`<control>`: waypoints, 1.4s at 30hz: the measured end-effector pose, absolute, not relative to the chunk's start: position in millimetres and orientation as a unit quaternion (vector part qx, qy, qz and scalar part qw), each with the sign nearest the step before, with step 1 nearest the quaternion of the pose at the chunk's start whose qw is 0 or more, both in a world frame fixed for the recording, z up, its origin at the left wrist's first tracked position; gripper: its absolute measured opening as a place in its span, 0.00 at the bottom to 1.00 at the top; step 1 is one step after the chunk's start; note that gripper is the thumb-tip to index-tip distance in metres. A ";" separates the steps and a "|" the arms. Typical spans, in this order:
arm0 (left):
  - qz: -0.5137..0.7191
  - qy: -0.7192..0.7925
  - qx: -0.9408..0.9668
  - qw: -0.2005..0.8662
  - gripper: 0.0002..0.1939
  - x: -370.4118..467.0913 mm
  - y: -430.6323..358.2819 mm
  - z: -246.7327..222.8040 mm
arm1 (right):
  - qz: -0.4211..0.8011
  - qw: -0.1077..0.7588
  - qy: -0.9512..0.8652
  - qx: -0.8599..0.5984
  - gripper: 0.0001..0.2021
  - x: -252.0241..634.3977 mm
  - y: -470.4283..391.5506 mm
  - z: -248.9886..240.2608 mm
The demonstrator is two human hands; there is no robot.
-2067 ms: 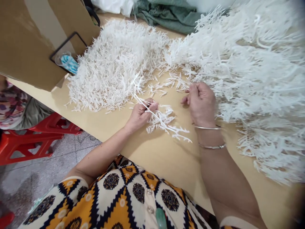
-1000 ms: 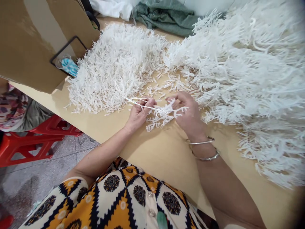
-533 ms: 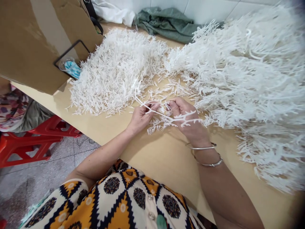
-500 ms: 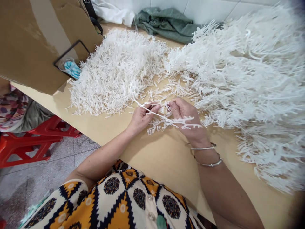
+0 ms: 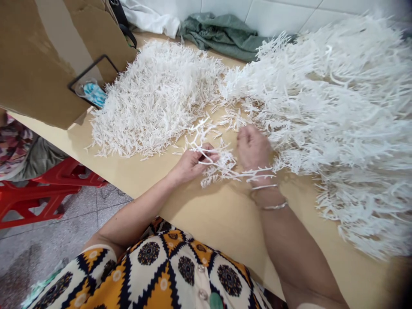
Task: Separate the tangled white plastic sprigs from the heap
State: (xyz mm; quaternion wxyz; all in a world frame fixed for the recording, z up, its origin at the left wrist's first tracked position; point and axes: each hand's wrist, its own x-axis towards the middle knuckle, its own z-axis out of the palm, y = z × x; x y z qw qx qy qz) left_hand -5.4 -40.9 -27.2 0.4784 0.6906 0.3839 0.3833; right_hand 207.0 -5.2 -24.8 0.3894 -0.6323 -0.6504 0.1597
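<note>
White branched plastic stems (image 5: 206,159) are pinched in my left hand (image 5: 193,165), with their forked tips spreading up and to the right. My right hand (image 5: 254,146), slightly blurred, is just right of the stems above the table; its fingers are curled in, and whether they hold a small piece is hidden. One stem's end lies across the right wrist near two silver bangles. Behind my left hand is a mound of short white sprigs (image 5: 157,98). Longer white fronds (image 5: 337,116) are heaped to the right of my right hand.
A cardboard box (image 5: 61,60) with a black wire holder and a plastic cup (image 5: 93,92) stands at the back left. Green cloth (image 5: 222,34) lies by the tiled wall. Red stools (image 5: 48,193) are beyond the left edge of the tan table (image 5: 212,223).
My right hand has moved up and away from my left hand, off the stems. The held stems have turned, and a forked end now points up toward the back.
</note>
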 end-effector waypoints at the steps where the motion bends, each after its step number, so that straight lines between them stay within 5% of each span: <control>1: 0.382 0.376 0.689 0.487 0.19 -5.2 -41.5 -26.4 | 0.160 0.410 -0.619 -0.651 0.20 212.3 -1.7 -26.6; 7: 0.435 0.426 0.625 0.490 0.22 1.5 -41.3 -20.6 | 0.189 0.488 -0.657 -0.542 0.15 216.4 -6.8 -20.4; 13: 0.430 0.448 0.636 0.457 0.21 2.9 -41.1 -24.1 | 0.305 0.375 -0.734 -0.476 0.15 196.6 -25.4 -2.1; 22: 0.400 0.386 0.682 0.474 0.19 -2.2 -43.3 -26.2 | 0.080 0.412 -0.684 -0.597 0.16 227.2 -0.5 -26.7; 27: 0.461 0.449 0.584 0.495 0.19 4.5 -43.3 -25.6 | 0.142 0.455 -0.714 -0.513 0.11 212.2 -14.2 -12.2; 34: 0.492 0.448 0.545 0.510 0.24 6.2 -38.7 -39.4 | 0.272 0.337 -0.769 -0.469 0.15 180.1 -35.7 3.3; 42: 0.425 0.442 0.629 0.477 0.22 3.6 -40.0 -30.5 | 0.265 0.334 -0.771 -0.473 0.17 180.4 -36.5 -0.5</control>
